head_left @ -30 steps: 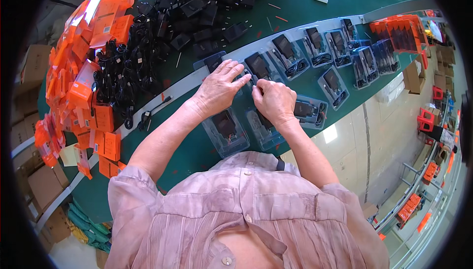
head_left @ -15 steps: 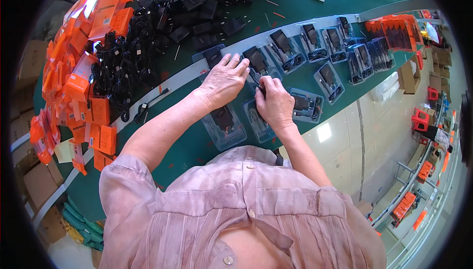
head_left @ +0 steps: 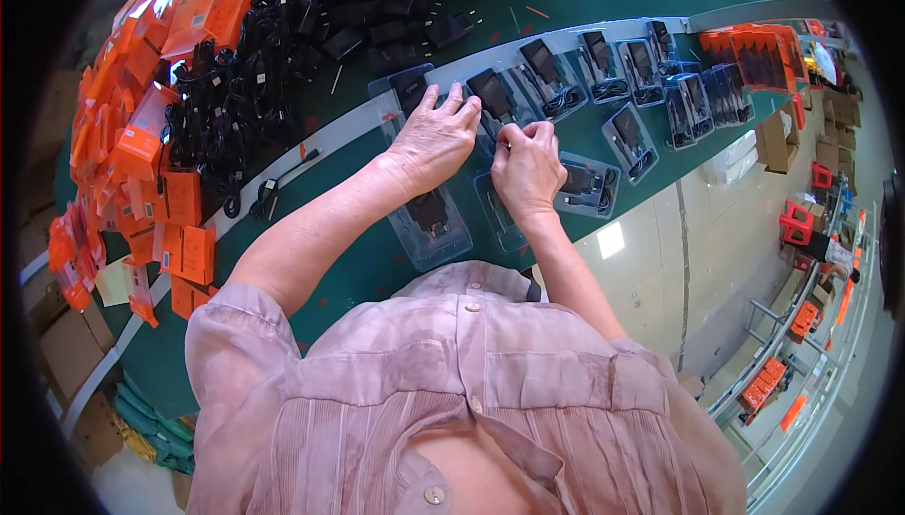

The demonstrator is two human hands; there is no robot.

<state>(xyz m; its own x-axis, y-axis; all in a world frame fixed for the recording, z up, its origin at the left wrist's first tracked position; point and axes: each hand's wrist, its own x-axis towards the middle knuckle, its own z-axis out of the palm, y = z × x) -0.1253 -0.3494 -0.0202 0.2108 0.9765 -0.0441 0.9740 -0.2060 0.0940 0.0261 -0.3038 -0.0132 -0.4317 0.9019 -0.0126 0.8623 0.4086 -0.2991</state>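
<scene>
A clear plastic tray with a black charger adapter (head_left: pixel 492 91) in it lies ahead of me, between my hands. My left hand (head_left: pixel 436 136) is open, fingers spread and pointing at that tray's left edge. Over the tray's lower part my right hand (head_left: pixel 530 171) is closed in a pinch on a black cable (head_left: pixel 506 141), most of which the fingers hide. Under my left wrist sits another tray with an adapter (head_left: pixel 429 213). Below my right hand is a clear tray (head_left: pixel 497 208), partly covered. One more filled tray (head_left: pixel 586 185) touches the right hand's outer side.
Packed trays (head_left: pixel 556 81) run in a row along a pale strip (head_left: pixel 339 142) on the green table. Loose adapters (head_left: pixel 377 6), bundled black cables (head_left: pixel 222 109) and orange boxes (head_left: pixel 189 194) heap at left. Orange packages (head_left: pixel 754 58) stand at the far right, near the table's edge.
My right hand has moved up and slightly right with the cable, onto the lower part of the adapter's tray. My left hand has shifted little, its fingers now more spread.
</scene>
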